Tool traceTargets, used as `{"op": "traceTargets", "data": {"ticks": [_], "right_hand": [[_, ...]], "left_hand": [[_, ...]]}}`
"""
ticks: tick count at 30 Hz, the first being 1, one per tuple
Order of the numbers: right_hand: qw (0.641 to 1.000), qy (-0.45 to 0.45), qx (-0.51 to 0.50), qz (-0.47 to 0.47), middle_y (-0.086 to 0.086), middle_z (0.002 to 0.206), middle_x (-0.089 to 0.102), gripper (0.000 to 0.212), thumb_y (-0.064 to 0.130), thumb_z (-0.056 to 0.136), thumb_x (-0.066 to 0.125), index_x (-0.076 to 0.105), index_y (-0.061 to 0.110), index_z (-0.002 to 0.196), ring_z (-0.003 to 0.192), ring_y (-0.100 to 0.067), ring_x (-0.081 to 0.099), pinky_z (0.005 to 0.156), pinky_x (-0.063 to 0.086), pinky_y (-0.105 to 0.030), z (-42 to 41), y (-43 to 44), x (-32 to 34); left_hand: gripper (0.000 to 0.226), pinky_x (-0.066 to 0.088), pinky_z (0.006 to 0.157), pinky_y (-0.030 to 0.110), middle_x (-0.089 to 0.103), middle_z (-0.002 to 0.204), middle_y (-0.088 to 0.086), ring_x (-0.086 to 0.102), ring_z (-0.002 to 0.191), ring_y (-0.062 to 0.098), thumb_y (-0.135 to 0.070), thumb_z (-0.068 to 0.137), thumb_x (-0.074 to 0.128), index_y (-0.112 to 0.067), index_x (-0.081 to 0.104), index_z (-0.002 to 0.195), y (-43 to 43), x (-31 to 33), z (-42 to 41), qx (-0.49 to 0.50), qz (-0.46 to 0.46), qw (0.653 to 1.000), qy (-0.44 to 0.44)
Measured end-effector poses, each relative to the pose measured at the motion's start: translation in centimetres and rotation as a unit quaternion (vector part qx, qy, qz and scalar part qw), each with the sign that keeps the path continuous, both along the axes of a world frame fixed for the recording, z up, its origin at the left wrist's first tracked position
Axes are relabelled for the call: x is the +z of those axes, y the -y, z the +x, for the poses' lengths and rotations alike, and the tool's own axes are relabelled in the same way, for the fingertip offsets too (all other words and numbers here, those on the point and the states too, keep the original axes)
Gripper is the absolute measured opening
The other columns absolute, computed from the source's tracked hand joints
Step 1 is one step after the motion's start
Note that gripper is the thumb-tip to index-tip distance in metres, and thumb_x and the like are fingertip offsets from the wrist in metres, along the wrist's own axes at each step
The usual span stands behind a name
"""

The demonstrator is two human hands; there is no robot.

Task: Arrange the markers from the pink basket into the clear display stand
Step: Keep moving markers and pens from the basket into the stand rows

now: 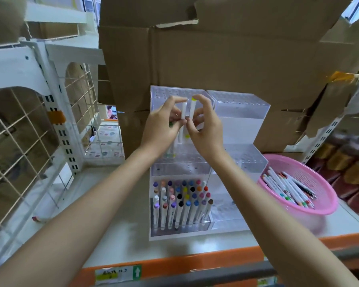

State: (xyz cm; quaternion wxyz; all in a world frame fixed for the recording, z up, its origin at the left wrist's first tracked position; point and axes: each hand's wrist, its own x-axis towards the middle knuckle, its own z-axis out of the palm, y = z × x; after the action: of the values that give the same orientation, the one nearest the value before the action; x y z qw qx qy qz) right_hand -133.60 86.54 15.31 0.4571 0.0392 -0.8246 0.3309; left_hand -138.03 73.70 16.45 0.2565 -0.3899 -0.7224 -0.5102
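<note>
Standing before a wall of cardboard boxes [226, 59], I work on a white shelf [116, 235] that has an orange front edge. The clear display stand [240, 112] sits in the middle of it with its back against the boxes, and its steps rise away from me, so each row can be seen over the one in front.

The pink basket [323, 206] is on the shelf just beside the stand, at my right, I think so that my right hand can reach it easily. Many loose markers [288, 189] lie in it, so a large part of the task remains.

The lowest step at the left is already full: the standing markers [180, 204] have their coloured caps up, which lets a buyer read the colours. The steps on the right side look empty.

My left hand [160, 127] and right hand [205, 129] are raised together over the upper left part of the stand. The left one pinches a plain white marker [183, 110], and the right one pinches a yellow-capped marker [192, 109]. Both are held nearly upright, close side by side, probably to aim them at the small holes below. My fingers [178, 99] are curled, thumbs pressing low on the barrels. A green cap shows under my left palm, but I cannot tell if that hand holds it.
</note>
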Motion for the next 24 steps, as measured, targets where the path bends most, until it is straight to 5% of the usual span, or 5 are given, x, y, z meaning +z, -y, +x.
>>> {"op": "traceTargets", "data": {"ticks": [14, 24], "right_hand": [[1.000, 0.003, -0.002, 0.004, 0.006, 0.073, 0.051, 0.048, 0.005, 0.087, 0.063, 0.046, 0.022, 0.128, 0.062, -0.011, 0.056, 0.058, 0.051, -0.026, 0.2, -0.5, -1.0], [1.000, 0.001, 0.001, 0.002, 0.016, 0.069, 0.053, 0.040, 0.008, 0.091, 0.060, 0.048, 0.018, 0.128, 0.062, -0.009, 0.057, 0.057, 0.047, -0.016, 0.6, -0.4, -1.3]], "left_hand": [[0.035, 0.056, 0.069, 0.039, 0.067, 0.088, 0.007, 0.065, 0.081, 0.022, -0.010, 0.081, 0.073, -0.005, 0.058, 0.112, 0.2, -0.7, -0.8, 0.046, -0.109, 0.986, -0.115], [0.033, 0.043, 0.075, 0.035, 0.069, 0.091, 0.005, 0.061, 0.089, 0.026, -0.016, 0.068, 0.082, -0.009, 0.065, 0.096, 0.1, -1.9, -0.4, 0.127, -0.178, 0.958, -0.187]]}}
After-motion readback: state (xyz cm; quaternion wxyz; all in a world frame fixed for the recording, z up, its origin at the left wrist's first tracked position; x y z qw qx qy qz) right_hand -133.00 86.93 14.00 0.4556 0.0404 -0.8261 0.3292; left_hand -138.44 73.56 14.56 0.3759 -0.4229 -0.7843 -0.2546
